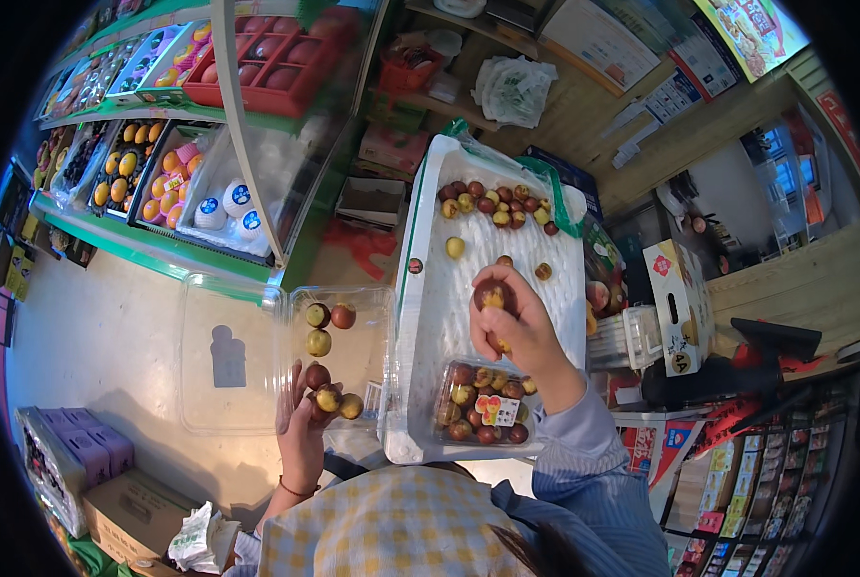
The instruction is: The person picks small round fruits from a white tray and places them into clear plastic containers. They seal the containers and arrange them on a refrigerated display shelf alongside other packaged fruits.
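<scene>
My left hand (304, 440) grips the near side of an open clear plastic clamshell box (379, 310). Several red-brown and yellow-green jujubes (319, 342) lie in its base; some beside my left thumb partly hide the grip. The clear lid (206, 339) hangs open to the left. Over a white foam box (419, 317), my right hand (520, 324) holds a large jujube (489, 292) between thumb and fingers. Yellow fruit shows at the lower edge of that hand. Loose jujubes (502, 205) gather at the foam box's far end. A filled, labelled clamshell (466, 415) sits at its near end.
Fruit shelves (163, 249) stand at the far left. Purple boxes (91, 447) and a cardboard carton (134, 512) are at lower left. Right of the foam box are a clear plastic container (628, 339) and a white carton (679, 303). Green plastic film (563, 195) drapes over the foam rim.
</scene>
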A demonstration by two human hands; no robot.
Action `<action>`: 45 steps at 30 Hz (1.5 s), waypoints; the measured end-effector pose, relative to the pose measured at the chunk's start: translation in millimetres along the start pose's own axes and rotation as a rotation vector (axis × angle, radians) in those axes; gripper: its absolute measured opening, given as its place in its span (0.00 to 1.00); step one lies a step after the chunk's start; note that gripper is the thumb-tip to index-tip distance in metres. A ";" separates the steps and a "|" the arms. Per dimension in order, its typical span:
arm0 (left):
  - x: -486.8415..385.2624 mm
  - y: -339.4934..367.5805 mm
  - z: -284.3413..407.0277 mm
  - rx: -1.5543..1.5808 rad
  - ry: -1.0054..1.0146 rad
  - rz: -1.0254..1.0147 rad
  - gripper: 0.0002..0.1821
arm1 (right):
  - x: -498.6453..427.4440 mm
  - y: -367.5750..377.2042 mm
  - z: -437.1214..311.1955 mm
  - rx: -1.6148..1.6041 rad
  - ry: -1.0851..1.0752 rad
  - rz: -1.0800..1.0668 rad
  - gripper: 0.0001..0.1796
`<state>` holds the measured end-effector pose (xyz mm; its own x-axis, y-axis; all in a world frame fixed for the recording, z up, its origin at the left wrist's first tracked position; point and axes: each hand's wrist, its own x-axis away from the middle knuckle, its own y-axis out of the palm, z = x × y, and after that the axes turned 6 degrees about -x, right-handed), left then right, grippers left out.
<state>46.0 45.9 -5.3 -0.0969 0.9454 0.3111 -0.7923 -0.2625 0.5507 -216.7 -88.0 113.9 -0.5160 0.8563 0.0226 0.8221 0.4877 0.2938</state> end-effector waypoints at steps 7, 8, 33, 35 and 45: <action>-10.2 8.0 -6.3 -0.053 -0.022 -0.061 0.32 | 15.8 31.0 -11.6 0.047 -0.051 0.130 0.22; -10.4 8.2 -6.5 -0.060 -0.024 -0.063 0.32 | 17.2 30.8 -14.4 -0.030 -0.006 0.106 0.25; -2.3 11.4 -12.2 -0.064 -0.019 -0.072 0.33 | 31.3 39.0 -14.9 -0.617 0.234 0.054 0.12; -3.0 9.7 -15.9 -0.074 -0.010 -0.074 0.33 | 27.3 40.0 -5.1 -0.602 0.283 0.075 0.17; 1.7 12.8 -19.6 -0.067 -0.048 -0.081 0.33 | -13.7 85.9 52.7 0.744 -0.139 -0.061 0.08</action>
<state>23.9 48.0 -12.9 -0.0036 0.9523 0.3051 -0.8349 -0.1708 0.5232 -126.3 -48.8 88.5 -0.5709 0.8138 -0.1082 0.7642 0.4786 -0.4323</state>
